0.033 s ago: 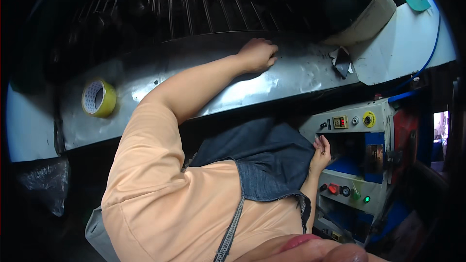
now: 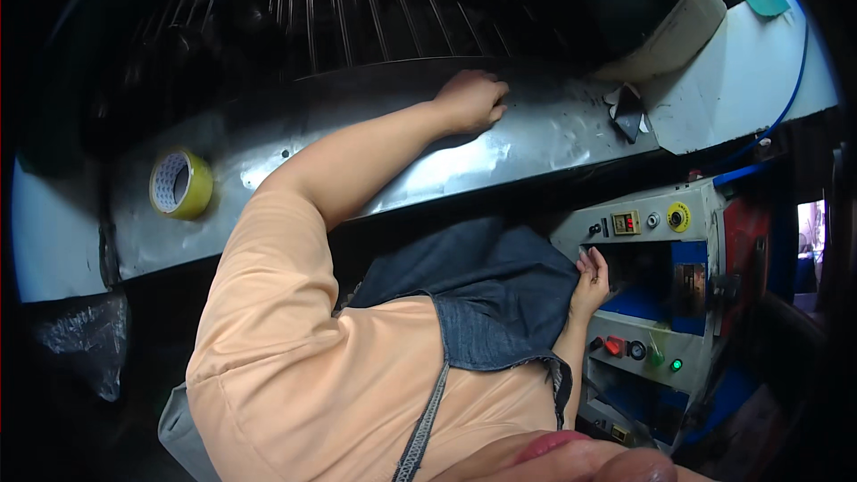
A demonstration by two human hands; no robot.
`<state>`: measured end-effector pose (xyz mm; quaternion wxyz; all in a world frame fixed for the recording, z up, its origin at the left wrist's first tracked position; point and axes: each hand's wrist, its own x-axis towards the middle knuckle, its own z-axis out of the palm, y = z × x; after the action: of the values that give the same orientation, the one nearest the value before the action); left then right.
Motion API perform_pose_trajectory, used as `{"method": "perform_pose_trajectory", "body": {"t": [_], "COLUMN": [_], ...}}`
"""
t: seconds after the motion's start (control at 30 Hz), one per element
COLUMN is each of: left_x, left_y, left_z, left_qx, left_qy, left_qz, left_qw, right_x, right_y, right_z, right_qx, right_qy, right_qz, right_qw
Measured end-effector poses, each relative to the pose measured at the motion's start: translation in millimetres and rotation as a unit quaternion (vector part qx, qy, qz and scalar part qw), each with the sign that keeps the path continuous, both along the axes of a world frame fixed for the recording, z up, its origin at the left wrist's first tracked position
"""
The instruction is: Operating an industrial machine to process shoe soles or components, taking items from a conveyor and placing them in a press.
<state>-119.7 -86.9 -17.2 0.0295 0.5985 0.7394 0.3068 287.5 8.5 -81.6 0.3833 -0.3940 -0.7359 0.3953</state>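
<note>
My left hand (image 2: 473,100) rests on the metal ledge (image 2: 312,152) with its fingers curled in and closed, near the ledge's far edge. No object shows in it. My right hand (image 2: 592,281) is at my side, between the dark apron (image 2: 482,268) and the control box (image 2: 643,223). Its fingers are partly bent and apart, holding nothing that I can see. A roll of yellow tape (image 2: 181,184) lies on the left part of the ledge.
Beyond the ledge is a dark bed of parallel metal bars (image 2: 366,0). A small dark piece with torn pale edges (image 2: 628,113) sits at the ledge's right end. A blue cable (image 2: 794,94) runs down the right side. A clear plastic bag (image 2: 87,339) hangs at lower left.
</note>
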Motion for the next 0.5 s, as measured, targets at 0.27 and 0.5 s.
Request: {"method": "perform_pose_trajectory", "body": {"t": [0.27,0.5], "left_x": [-0.4,-1.1], "left_y": [0.6,0.8], "left_z": [4.6,9.9], "left_qx": [0.006,-0.012], "left_qy": [-0.028,-0.022], "left_qz": [-0.008,-0.009], "left_qw": [1.0,1.0], "right_x": [-7.6,-6.3], "right_y": [-7.1,-7.3], "right_z": [2.8,1.3], "right_qx": [-0.016,0.001], "right_qy": [0.004,0.011], "right_qz": [-0.027,-0.028], "right_qw": [0.999,1.0]}}
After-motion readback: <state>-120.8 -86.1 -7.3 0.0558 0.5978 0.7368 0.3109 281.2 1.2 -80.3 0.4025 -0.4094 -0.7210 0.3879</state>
